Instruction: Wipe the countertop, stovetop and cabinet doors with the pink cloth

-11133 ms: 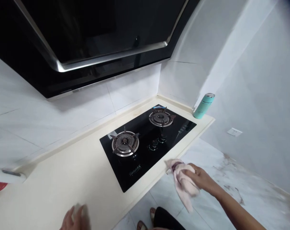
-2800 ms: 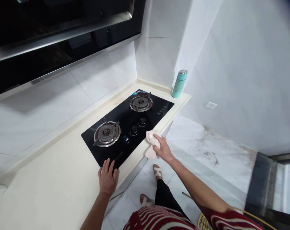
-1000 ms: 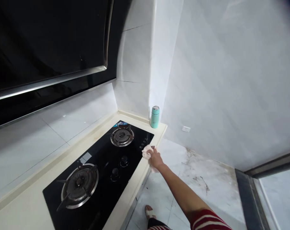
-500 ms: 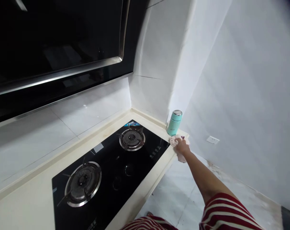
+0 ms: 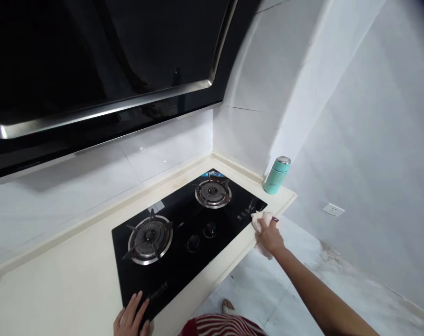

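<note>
My right hand (image 5: 271, 237) grips a pale cloth (image 5: 261, 219), pressing it on the counter's front edge at the right corner of the black gas stove (image 5: 177, 275). Part of the cloth hangs down over the edge. Fingers outstretched, my left hand (image 5: 130, 318) rests at the stove's near left corner; its wrist is out of view. Two round burners, the left one (image 5: 150, 239) and the right one (image 5: 213, 192), sit in the glass top with two knobs between them. Behind the cloth stands a teal thermos flask (image 5: 277, 176), upright and apart from my hand.
A black range hood (image 5: 103, 60) with a metal trim overhangs the stove. The cream counter (image 5: 58, 275) runs along the tiled wall and ends at the right. A wall socket (image 5: 333, 209) is low on the right wall. A foot (image 5: 228, 306) shows on the tiled floor.
My right hand has drawn the cloth nearer to me along the counter edge, away from the thermos flask. My left hand has come into view at the stove's corner. The camera view has shifted left.
</note>
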Tool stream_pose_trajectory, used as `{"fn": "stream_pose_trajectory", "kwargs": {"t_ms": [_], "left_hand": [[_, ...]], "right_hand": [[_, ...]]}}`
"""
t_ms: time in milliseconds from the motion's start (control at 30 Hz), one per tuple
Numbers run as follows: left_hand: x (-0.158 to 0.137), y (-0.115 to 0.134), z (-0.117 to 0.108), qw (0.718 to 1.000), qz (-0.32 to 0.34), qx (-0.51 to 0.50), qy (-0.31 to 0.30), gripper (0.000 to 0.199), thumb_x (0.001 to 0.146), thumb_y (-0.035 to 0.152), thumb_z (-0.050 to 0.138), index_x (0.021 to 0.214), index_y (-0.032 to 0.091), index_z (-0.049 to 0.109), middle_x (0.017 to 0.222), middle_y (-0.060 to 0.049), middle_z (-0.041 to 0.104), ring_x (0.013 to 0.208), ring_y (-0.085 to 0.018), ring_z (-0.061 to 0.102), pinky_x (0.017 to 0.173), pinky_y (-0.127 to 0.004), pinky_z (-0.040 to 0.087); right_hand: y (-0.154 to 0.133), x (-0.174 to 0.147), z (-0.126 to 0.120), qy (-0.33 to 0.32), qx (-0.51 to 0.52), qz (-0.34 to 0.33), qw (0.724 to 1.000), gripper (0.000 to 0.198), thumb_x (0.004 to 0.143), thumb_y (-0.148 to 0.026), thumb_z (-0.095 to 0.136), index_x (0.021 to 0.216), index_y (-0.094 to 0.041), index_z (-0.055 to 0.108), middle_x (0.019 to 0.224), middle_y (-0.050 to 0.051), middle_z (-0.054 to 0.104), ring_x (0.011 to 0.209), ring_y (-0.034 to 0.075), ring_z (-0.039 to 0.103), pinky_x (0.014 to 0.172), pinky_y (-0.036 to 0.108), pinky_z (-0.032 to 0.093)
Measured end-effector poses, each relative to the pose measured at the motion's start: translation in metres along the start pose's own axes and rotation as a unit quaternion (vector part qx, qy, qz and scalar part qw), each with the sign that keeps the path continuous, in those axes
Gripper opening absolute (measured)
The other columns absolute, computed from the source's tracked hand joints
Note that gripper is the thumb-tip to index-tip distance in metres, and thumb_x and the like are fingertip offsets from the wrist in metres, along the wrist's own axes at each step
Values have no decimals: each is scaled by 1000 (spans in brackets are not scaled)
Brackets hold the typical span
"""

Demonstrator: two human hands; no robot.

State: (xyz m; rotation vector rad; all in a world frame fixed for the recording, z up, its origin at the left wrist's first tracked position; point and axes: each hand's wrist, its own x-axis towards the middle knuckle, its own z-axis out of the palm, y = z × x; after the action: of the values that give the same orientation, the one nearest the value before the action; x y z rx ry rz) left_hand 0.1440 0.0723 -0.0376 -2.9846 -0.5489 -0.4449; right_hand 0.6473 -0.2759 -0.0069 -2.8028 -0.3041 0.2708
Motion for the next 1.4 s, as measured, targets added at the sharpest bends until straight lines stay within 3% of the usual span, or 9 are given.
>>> {"fn": "stream_pose_trajectory", "kwargs": {"t_ms": [233,367,567,700,867,1033,1167,1233,1400], "left_hand": [[8,17,-20,1000,13,-17,0,43,98,33,47,135,25,65,151,-9,55,140,-25,50,110,-41,36],[9,22,-24,998,-4,-69,-2,42,99,32,47,138,24,62,152,-11,54,141,-26,48,111,-43,35],[11,30,-35,973,-85,-215,14,36,100,34,45,128,21,64,140,-13,62,135,-28,54,110,-50,42],[4,55,-79,938,-108,-313,107,38,102,33,45,137,20,52,140,-15,57,132,-24,54,108,-48,48],[-8,99,-119,945,-14,-299,129,46,99,28,51,145,25,45,157,-17,36,143,-29,43,111,-51,46],[-13,108,-68,977,-8,-187,97,56,94,30,55,150,25,46,159,-17,39,147,-35,35,112,-54,39],[-1,101,-24,994,-11,-108,25,70,87,32,63,154,29,44,161,-14,40,146,-39,35,110,-55,34],[10,103,-14,996,-8,-88,1,74,84,38,69,154,31,45,165,-14,33,148,-44,29,110,-60,30],[42,134,-2,993,-20,-80,-86,92,63,61,85,145,34,55,169,-17,21,146,-60,17,102,-76,27]], "right_hand": [[-86,-165,65,-47,24,-108,993,68,84,-16,57,151,-27,48,162,16,25,133,39,46,105,49,43],[-136,-257,89,-139,81,-183,970,80,74,-9,63,150,-29,48,167,14,14,142,41,36,108,47,43],[-177,-325,99,-261,253,-288,886,68,69,-12,61,135,-29,59,144,8,44,129,26,49,111,40,41],[-192,-330,95,-220,353,-214,884,65,74,-15,53,137,-28,55,132,7,52,127,23,52,114,41,40],[-208,-327,69,-184,360,-210,890,69,84,-29,56,152,-25,42,152,11,42,145,26,38,121,45,33],[-198,-308,67,-232,343,-269,869,63,100,-44,38,159,-24,33,155,11,48,145,22,42,121,45,32],[-170,-250,80,-42,217,-267,938,48,98,-41,38,132,-19,64,148,14,54,141,27,46,121,47,33],[-158,-216,84,42,186,-226,955,48,98,-37,35,128,-17,65,150,16,50,141,29,45,120,49,34],[-149,-171,100,104,86,-121,983,53,98,-35,34,141,-13,55,157,20,37,149,33,30,120,52,26]]}}
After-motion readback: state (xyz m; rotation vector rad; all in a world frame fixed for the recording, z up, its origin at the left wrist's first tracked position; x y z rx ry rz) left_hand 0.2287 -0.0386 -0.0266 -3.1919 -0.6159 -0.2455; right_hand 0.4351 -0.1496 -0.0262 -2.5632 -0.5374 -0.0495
